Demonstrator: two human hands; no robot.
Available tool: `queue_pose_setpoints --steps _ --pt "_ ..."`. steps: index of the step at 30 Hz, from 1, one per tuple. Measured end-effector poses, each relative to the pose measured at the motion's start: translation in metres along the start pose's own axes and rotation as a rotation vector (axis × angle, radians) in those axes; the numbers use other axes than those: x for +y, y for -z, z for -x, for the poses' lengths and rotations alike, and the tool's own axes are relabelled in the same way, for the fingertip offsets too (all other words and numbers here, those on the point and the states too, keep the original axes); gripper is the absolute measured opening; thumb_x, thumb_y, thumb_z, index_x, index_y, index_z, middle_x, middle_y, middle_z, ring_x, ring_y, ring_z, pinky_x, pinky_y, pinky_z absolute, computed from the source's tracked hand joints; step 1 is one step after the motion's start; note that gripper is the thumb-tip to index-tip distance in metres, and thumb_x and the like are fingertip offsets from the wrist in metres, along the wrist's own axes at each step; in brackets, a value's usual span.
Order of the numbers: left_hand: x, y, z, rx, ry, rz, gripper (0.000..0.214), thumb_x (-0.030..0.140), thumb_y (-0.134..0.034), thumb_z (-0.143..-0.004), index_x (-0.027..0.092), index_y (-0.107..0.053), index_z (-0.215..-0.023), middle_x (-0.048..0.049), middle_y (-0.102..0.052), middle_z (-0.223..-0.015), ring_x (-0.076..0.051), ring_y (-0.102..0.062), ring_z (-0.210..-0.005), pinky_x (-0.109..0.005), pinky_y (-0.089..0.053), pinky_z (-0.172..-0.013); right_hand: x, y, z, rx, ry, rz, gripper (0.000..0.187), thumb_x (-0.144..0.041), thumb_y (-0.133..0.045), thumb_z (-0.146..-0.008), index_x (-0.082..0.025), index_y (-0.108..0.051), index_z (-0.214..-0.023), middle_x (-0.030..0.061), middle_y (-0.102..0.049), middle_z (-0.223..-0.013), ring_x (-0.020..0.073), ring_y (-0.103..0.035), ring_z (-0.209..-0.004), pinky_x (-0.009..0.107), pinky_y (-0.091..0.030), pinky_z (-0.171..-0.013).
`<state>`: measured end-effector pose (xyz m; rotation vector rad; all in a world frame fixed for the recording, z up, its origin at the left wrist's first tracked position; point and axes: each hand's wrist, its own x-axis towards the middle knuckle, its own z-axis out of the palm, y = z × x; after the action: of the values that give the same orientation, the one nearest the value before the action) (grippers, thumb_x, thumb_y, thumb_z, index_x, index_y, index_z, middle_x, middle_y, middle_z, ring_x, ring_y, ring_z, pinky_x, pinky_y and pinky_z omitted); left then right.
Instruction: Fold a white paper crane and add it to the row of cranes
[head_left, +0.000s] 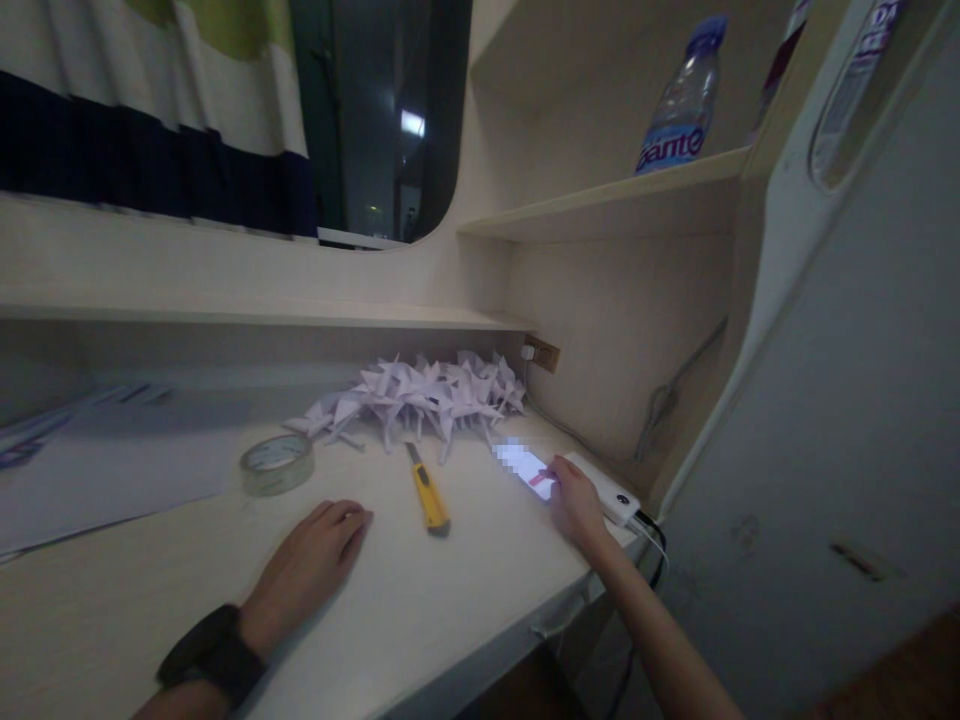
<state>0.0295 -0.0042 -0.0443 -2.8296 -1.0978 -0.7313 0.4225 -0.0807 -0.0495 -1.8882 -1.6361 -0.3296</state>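
Observation:
My right hand [579,508] is closed on the near end of a smartphone [526,468] with a lit screen, at the right side of the desk. Just beyond that hand, a white power bank [604,486] with cables lies beside the phone. My left hand [316,552], with a black watch [212,652] on its wrist, rests on the desk with fingers curled together and nothing visible in them. Between the two hands lies a yellow utility knife [429,496], its blade end pointing away from me. A roll of clear tape [277,464] sits beyond my left hand.
A heap of folded white paper pieces [427,392] lies at the back. Paper sheets [127,465] cover the desk's left side. A charger [528,352] is plugged into a wall socket [546,354], its cable running along the side wall. A water bottle [679,100] stands on the upper shelf.

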Motion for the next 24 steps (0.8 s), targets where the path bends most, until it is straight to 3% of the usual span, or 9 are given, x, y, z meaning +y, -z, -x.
queue_pose_setpoints --steps 24 --pt "0.0002 -0.0017 -0.0011 0.011 -0.006 -0.016 0.028 0.024 -0.041 -0.092 0.016 -0.068 -0.098 -0.0090 -0.066 -0.098 -0.024 -0.058 -0.094 -0.040 -0.046 -0.087 -0.0027 0.0030 0.0005 -0.059 -0.063 0.052 0.026 -0.006 -0.040 -0.080 -0.017 -0.058 -0.093 0.0067 -0.067 -0.095 0.0180 -0.059 -0.085 0.024 -0.037 -0.076"
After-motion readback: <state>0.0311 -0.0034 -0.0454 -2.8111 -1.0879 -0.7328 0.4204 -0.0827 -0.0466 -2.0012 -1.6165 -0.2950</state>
